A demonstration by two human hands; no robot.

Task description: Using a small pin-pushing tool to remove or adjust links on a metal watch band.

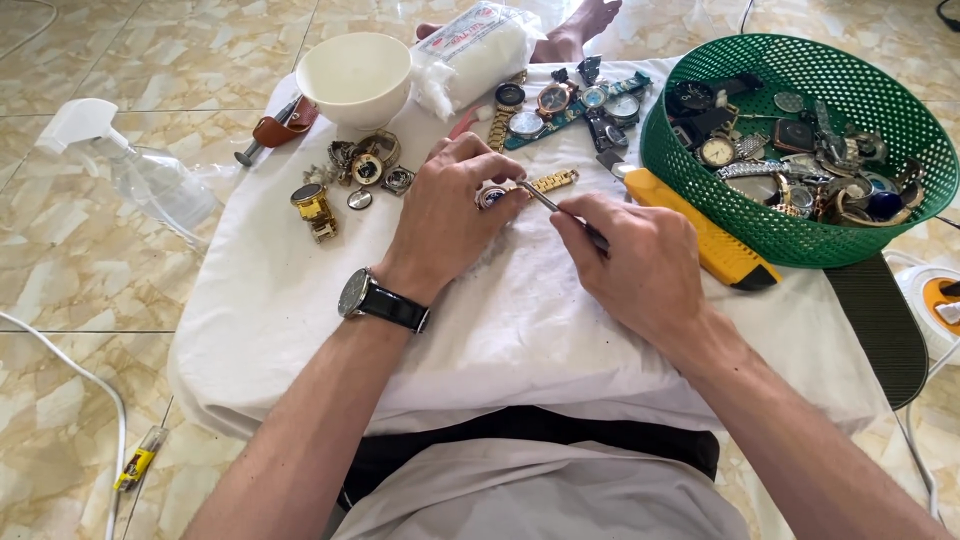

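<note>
My left hand [450,215] presses down on a small watch with a gold link band [548,182] that lies on the white cloth-covered cushion [300,300]. A dark wristwatch is strapped on that wrist. My right hand [630,265] grips a thin metal tool [545,198] whose tip touches the watch case under my left fingers. The watch case is mostly hidden by those fingers.
A green mesh basket [800,235] full of watches stands at the right, a yellow utility knife [700,235] beside it. Several loose watches, a white bowl [355,75], a bag of cotton [470,50] and a gold watch [313,208] lie farther back. A spray bottle [140,170] rests on the floor.
</note>
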